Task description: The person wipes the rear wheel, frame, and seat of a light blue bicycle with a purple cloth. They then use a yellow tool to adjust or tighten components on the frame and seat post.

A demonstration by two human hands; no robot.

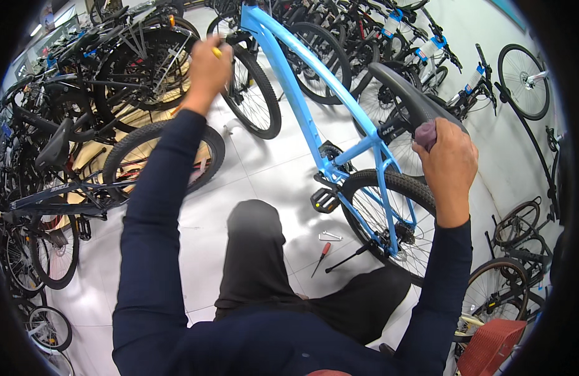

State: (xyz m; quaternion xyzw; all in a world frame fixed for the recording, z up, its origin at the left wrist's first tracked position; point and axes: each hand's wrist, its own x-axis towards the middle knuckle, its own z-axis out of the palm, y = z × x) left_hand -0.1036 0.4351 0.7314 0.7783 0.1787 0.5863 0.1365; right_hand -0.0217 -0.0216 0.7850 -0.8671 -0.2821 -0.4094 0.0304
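A light blue bicycle (294, 88) stands in front of me, its front end at the far side and its rear wheel (421, 188) to the right. My right hand (451, 164) is closed on a bunched purple cloth (425, 134) at the side of the black saddle (411, 94). Up near the front fork, my left hand (209, 70) has its fingers curled around something small and yellow (217, 52); most of it is hidden. I cannot tell whether that hand touches the bicycle.
On the white tiled floor lie a red-handled screwdriver (326, 249) and wrenches (330, 236), close to the kickstand (347, 258). Parked bicycles (57, 188) crowd the left side, and more stand at the back and right. A red woven object (492, 348) is at the lower right.
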